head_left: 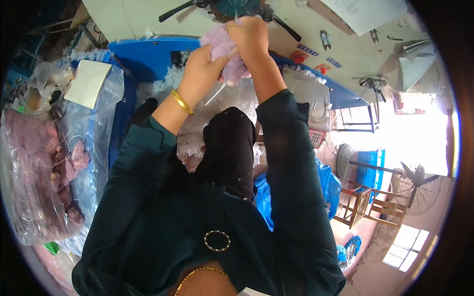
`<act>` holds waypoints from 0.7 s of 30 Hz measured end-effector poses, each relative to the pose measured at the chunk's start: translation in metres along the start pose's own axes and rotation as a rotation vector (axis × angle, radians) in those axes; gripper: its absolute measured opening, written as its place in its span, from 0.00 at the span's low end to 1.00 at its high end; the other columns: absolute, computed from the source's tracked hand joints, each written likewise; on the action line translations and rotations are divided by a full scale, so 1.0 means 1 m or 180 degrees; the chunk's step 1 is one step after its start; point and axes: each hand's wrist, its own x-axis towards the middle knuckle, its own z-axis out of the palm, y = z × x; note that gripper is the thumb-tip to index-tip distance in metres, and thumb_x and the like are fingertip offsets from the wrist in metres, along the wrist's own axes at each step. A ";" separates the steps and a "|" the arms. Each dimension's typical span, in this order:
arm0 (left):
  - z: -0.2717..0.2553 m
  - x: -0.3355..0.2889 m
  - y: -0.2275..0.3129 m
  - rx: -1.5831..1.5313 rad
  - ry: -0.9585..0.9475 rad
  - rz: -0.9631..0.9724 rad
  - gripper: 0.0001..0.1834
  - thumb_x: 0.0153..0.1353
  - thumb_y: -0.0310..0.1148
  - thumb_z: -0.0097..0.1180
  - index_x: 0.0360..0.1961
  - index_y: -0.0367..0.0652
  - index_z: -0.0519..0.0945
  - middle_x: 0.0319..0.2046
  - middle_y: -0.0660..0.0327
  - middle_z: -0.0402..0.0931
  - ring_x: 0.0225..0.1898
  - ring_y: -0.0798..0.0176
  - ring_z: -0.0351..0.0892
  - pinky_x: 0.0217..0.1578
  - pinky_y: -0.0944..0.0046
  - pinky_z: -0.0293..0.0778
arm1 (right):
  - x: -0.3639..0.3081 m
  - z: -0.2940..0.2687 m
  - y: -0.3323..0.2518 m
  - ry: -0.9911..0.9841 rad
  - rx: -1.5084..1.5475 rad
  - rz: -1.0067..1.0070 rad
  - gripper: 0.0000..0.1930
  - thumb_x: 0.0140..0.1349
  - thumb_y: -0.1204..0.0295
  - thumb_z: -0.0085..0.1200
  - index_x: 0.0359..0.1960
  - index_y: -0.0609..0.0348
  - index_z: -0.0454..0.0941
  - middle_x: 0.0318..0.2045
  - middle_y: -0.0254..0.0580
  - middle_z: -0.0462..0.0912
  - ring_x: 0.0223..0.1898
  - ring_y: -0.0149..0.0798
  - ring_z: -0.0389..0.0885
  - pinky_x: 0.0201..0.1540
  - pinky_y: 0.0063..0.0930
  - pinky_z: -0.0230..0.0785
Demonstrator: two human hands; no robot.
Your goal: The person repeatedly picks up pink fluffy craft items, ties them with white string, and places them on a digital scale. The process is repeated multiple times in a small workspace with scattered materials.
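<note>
Pale lilac plush piece (228,52), gold bangle (182,102), dark green sleeves (291,163), probably white stuffing (197,106).

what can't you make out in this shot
- Head view: the shape of the fuzzy lilac fabric piece, mostly covered by the left hand and right hand.
- Contents of the clear plastic bag: blurred by folds, glare and the rim.
- The machine behind: its top is hidden.

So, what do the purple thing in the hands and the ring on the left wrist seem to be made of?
The purple thing, gripped by the left hand and the right hand, looks like soft plush fabric: its surface is fuzzy and matte, pale lilac. The bangle on the left wrist looks like polished metal, probably gold-coloured: it is smooth, yellow and shiny. The exact metal cannot be told.
</note>
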 end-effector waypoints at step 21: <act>0.019 -0.007 -0.027 0.0294 0.0108 0.1313 0.22 0.50 0.17 0.54 0.49 0.36 0.72 0.46 0.56 0.69 0.48 0.61 0.72 0.49 0.67 0.68 | -0.044 0.026 0.061 0.0288 0.2569 -0.0341 0.12 0.54 0.76 0.53 0.16 0.65 0.67 0.13 0.30 0.65 0.19 0.22 0.60 0.20 0.25 0.54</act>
